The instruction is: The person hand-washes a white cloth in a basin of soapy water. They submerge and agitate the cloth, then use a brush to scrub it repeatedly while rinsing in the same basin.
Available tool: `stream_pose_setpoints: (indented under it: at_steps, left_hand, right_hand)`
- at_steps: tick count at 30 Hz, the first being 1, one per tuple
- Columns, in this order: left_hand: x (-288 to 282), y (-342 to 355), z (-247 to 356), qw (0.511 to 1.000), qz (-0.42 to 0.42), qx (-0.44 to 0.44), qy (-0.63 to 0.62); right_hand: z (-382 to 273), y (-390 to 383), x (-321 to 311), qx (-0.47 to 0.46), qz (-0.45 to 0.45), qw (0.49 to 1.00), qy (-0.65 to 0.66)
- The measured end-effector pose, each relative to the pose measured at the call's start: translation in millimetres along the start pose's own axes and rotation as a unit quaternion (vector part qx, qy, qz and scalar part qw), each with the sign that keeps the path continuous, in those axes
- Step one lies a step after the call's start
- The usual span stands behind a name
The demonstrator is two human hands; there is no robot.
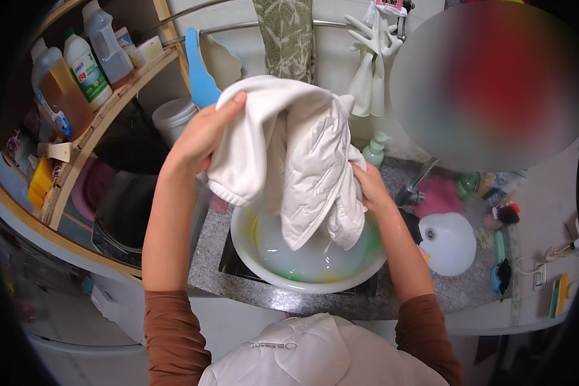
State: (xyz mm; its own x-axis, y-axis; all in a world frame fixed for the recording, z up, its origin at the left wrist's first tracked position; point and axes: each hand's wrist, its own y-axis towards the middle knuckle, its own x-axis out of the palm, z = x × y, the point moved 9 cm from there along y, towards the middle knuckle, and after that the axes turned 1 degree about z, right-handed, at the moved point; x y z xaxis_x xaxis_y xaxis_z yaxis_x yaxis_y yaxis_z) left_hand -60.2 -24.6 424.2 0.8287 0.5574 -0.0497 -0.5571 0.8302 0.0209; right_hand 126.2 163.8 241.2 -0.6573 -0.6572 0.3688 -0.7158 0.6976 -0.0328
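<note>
Left hand (213,134) grips jacket (315,170) at left, right hand (372,188) pinches its right edge; jacket hangs over basin (289,284). Best: firm grip, hem inside rim, catching drips.

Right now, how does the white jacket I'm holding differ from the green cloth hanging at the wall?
The jacket is plain white; the cloth is patterned green. The jacket is bunched between your left hand and right hand; the cloth hangs straight. Both are fabric.
</note>
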Motion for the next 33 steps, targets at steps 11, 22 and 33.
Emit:
stream_pose_setpoints:
  at_steps: [11,22,33]
  left_hand:
    - [90.7,13.8,-3.4,0.908,-0.282,-0.043,-0.307]
    - [24.8,45.5,-23.7,0.991,-0.102,-0.003,0.090]
    - [-17.8,48.6,-97.3,0.967,-0.154,-0.011,0.201]
  right_hand:
    - [24.7,-13.8,36.7,0.080,-0.180,0.977,0.078]
    - [56.5,-8.5,-21.9,0.101,-0.038,0.974,0.201]
    - [2.0,-9.5,-50.8,-0.027,0.014,0.998,-0.054]
